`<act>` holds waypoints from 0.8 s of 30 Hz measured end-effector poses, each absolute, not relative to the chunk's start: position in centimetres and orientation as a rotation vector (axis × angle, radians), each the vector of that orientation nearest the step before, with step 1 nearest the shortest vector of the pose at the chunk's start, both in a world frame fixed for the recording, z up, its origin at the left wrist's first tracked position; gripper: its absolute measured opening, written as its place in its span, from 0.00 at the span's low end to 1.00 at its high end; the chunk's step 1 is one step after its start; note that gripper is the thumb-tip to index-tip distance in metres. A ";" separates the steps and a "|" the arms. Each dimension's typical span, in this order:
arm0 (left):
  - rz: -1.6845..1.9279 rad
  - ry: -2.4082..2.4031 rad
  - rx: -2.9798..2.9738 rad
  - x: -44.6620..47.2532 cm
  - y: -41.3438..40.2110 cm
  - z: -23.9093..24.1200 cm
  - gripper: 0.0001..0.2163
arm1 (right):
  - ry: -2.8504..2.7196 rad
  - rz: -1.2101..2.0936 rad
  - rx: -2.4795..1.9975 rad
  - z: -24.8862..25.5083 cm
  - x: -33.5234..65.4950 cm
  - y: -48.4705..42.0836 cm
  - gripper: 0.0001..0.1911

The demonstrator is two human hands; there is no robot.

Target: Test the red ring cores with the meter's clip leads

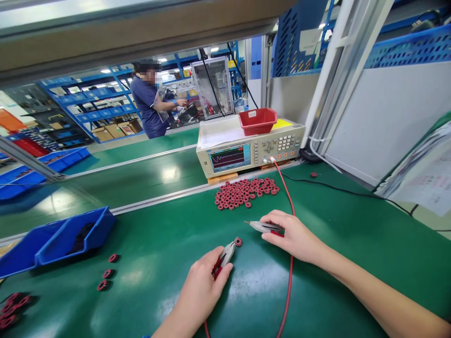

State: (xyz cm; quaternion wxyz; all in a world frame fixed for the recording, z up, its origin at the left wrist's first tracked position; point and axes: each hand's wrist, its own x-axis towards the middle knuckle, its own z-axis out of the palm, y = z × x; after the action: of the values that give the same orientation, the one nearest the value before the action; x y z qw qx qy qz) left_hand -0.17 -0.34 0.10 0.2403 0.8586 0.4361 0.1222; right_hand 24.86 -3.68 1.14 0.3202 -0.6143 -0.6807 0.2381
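Below, green tabletop [352, 225], blue shelving [92, 114] beyond.

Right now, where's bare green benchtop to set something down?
Free: between the left hand and three loose rings; between the right forearm and black cable. Crowded: ring pile before the tester, and around both clips.

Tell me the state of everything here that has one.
Left hand: closed on left clip
Left clip: tip at single coil, grip unclear
Right hand: closed on right clip
Right clip: tip apart from coils
Coil pile: bunched loosely
Tester: on, screen showing a curve
Red cable: plugged into tester
Red tray: upright, contents hidden
Blue bin: holding dark parts
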 end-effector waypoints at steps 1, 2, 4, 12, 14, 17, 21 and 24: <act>0.333 1.193 2.351 -0.1 -0.3 0.1 0.14 | -1.790 0.636 -1.601 1.2 24.9 -3.7 0.10; 0.330 1.194 2.353 -0.1 -0.3 0.2 0.14 | -1.795 0.648 -1.589 1.2 24.9 -3.8 0.10; 0.327 1.198 2.358 -0.1 -0.3 0.2 0.14 | -1.811 0.677 -1.562 1.3 24.9 -3.9 0.10; 0.332 1.204 2.366 -0.3 -0.4 0.1 0.14 | -1.934 0.739 -1.515 1.2 24.5 -4.1 0.10; 0.338 1.209 2.365 -0.2 -0.4 0.1 0.14 | -1.952 0.740 -1.532 1.2 24.4 -4.1 0.09; 0.345 1.214 2.364 -0.1 -0.4 0.2 0.14 | -1.970 0.736 -1.545 1.1 24.3 -4.1 0.10; 0.330 1.214 2.374 -0.2 -0.4 0.2 0.14 | -1.984 0.744 -1.551 1.0 24.3 -4.1 0.11; 0.333 1.214 2.370 -0.2 -0.5 0.2 0.13 | -1.984 0.748 -1.539 0.9 24.3 -4.2 0.11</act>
State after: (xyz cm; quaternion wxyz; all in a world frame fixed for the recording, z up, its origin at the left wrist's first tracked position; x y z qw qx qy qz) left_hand -0.24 -0.47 0.23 0.2269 0.8601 0.4407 0.1208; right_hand 24.29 -4.17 0.91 0.2577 -0.5676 -0.7317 0.2758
